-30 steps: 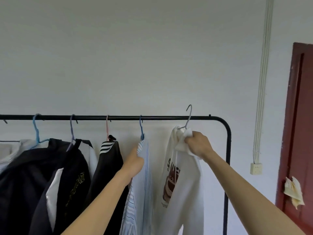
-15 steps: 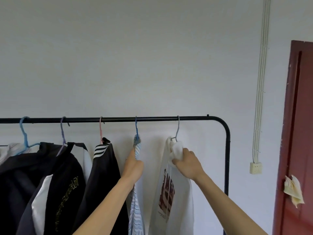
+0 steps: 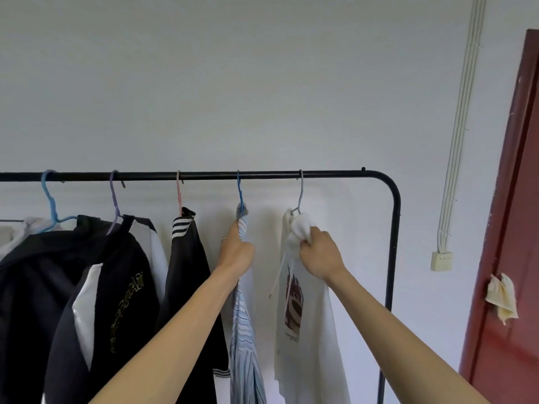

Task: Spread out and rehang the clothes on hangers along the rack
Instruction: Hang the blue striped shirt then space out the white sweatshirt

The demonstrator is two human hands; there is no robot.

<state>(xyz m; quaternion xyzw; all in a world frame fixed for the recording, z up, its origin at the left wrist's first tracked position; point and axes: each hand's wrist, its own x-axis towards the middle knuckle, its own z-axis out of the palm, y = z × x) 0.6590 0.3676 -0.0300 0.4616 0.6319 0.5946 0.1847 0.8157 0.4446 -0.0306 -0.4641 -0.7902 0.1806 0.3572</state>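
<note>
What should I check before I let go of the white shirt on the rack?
1. Grey hanger hooked over the rail: ok.
2. Right hand grips the white shirt at its bunched neck: ok.
3. Left hand holds the striped shirt just under the blue hanger: ok.
4. Striped shirt and white shirt hang apart: ok.
5. White shirt sits evenly on its hanger: cannot tell, bunched cloth hides it.
</note>
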